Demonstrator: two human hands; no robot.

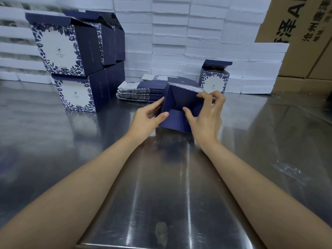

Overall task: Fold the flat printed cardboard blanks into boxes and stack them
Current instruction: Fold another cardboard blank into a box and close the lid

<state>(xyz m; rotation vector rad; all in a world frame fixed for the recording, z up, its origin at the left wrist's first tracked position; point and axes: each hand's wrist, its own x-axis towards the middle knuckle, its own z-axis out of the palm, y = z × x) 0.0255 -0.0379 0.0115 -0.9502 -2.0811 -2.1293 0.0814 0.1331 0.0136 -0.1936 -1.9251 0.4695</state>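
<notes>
Starting from the left, your finished stack (75, 69) stands at the back of the table (53, 141). Your left hand (146, 119) grips the box (179, 101) by its left side, with the thumb on the lower flap. Your right hand (206, 114) pinches its right edge. Hold the box steady and push the flaps in evenly until they lock.

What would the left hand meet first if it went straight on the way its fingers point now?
The half-folded dark blue box, at once: the left hand holds its left edge, thumb on a flap. Past the box, the stack of flat blanks probably comes next, though depth is unclear.
</notes>
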